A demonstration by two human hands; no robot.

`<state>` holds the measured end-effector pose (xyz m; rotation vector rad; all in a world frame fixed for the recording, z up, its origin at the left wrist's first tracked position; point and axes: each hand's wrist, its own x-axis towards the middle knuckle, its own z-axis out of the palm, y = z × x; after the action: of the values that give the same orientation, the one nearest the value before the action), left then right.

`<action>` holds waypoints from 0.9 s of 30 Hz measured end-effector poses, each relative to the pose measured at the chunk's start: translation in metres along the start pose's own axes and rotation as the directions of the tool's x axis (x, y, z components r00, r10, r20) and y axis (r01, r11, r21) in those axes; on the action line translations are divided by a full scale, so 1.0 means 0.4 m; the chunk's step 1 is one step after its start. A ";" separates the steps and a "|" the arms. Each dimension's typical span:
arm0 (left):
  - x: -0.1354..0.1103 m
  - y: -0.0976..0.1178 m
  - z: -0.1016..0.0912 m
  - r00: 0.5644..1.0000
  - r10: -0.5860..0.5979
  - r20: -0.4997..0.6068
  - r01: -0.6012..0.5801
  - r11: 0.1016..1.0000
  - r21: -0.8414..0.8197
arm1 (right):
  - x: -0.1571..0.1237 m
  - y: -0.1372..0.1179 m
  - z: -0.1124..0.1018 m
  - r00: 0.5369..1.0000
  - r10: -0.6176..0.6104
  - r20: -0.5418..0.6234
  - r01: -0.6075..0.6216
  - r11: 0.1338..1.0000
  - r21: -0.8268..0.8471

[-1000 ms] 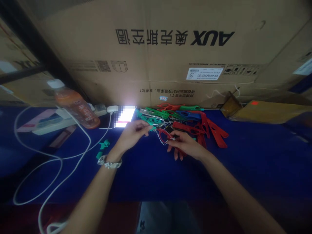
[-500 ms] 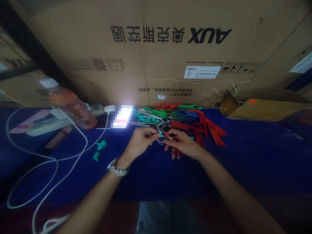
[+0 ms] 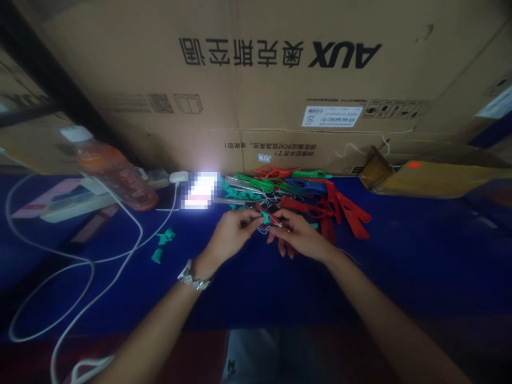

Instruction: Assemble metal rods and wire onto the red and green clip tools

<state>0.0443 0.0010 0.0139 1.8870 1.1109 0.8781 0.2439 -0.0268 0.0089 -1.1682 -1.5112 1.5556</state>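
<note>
Since a second ago, the left hand (image 3: 234,234) has moved across, close beside the right hand (image 3: 300,234). Its fingers are nearly closed, pinching a green piece (image 3: 265,217) against a red shell (image 3: 273,218); the right fingers curl around that shell. Loose shells (image 3: 352,216) lie on the counter (image 3: 256,298) just beyond the fingers. Farther beyond, the carton (image 3: 244,85) reads "AUX" upside down; its label (image 3: 332,116) shows "25".

Large cardboard box (image 3: 256,120) behind blue tabletop (image 3: 400,256); dark post (image 3: 55,69) slanting at left; dim light overall.
</note>
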 end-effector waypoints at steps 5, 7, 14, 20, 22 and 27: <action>-0.006 0.005 0.004 0.999 0.032 -0.036 -0.024 0.981 0.193 | 0.005 0.011 -0.001 0.999 -0.037 0.008 0.037 0.999 0.004; -0.003 0.000 0.006 1.000 0.029 0.009 -0.029 0.996 0.083 | 0.005 0.011 0.000 0.999 -0.045 0.016 0.045 0.999 -0.004; 0.006 -0.011 0.000 0.990 0.014 0.142 0.013 0.981 -0.191 | 0.001 0.008 0.003 0.998 -0.049 0.033 0.050 0.998 -0.024; -0.002 -0.010 -0.005 0.993 0.069 0.093 -0.071 0.997 0.025 | 0.004 0.015 0.003 0.997 -0.082 0.014 0.082 0.997 0.006; -0.006 -0.004 -0.005 0.994 0.082 0.075 -0.093 0.985 0.145 | 0.005 0.017 0.004 0.996 -0.086 0.001 0.086 0.996 0.019; -0.013 0.012 0.002 0.994 0.077 0.076 -0.095 0.955 0.279 | 0.004 0.018 0.005 0.997 -0.075 -0.012 0.076 0.997 0.007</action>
<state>0.0449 -0.0057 0.0166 2.1967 1.1717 0.7297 0.2423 -0.0268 0.0015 -1.1019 -1.5233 1.5001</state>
